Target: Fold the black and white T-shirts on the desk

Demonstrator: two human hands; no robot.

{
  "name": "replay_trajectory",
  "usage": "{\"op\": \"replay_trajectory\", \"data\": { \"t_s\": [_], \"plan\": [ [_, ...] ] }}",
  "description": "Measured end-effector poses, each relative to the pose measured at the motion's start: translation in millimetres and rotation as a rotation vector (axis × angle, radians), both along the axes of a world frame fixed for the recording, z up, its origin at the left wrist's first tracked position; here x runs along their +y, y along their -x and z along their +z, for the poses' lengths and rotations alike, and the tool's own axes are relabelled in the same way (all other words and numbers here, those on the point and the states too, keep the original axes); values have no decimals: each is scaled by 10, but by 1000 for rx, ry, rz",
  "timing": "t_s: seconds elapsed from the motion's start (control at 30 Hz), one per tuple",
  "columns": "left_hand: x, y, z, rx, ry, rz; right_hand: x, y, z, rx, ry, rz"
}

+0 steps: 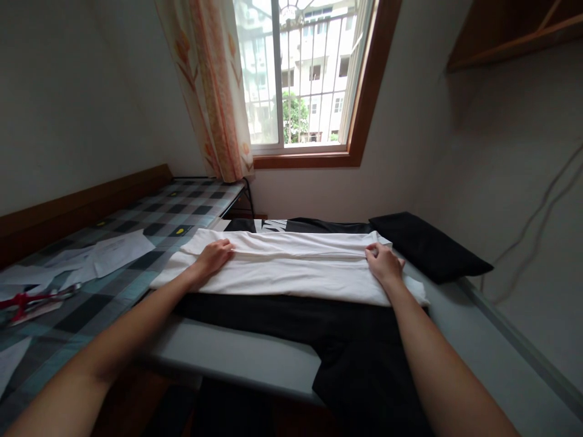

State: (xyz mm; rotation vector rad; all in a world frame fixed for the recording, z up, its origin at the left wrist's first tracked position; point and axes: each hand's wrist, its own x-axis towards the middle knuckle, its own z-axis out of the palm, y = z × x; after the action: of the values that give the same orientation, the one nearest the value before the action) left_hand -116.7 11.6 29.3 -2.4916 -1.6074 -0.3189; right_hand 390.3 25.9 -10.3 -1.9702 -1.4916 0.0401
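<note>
A white garment (296, 276), apparently a shirt, lies folded into a long strip across a black garment (282, 312). My left hand (212, 261) is closed on the edge of a fold near the white cloth's left end. Toward the other end, my right hand (385, 264) pinches the same fold between thumb and fingers. The fold runs nearly straight between both hands, with light wrinkles. Beyond the white cloth, part of the black garment shows white printed lettering (272, 226). One black section hangs over the near edge of the pale table (237, 349).
A folded black cloth item (428, 246) lies at the right back. On the left, a bed with a checked cover (122, 255) holds papers (116, 255) and red-handled scissors (20, 300). A window (310, 79), a curtain (218, 91) and a wooden shelf (519, 51) surround the space.
</note>
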Motion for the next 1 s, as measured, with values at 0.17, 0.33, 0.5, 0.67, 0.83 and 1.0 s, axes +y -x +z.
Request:
{"op": "replay_trajectory", "data": {
  "t_s": [0.17,0.33,0.5,0.67,0.83,1.0],
  "plan": [
    [-31,283,7,58,0,176,76,-8,29,127,-266,76],
    [21,266,-157,28,-97,189,50,3,36,126,-46,-92],
    [19,362,-120,59,-26,67,-25,28,69,44,107,-104],
    [-85,633,-49,11,-8,4,-59,61,96,-7,100,-89],
    [-137,960,-89,65,-6,20,-55,49,88,32,93,-56],
    [-151,1092,-71,246,-75,134,-37,18,64,54,86,-58]
  ]
}}
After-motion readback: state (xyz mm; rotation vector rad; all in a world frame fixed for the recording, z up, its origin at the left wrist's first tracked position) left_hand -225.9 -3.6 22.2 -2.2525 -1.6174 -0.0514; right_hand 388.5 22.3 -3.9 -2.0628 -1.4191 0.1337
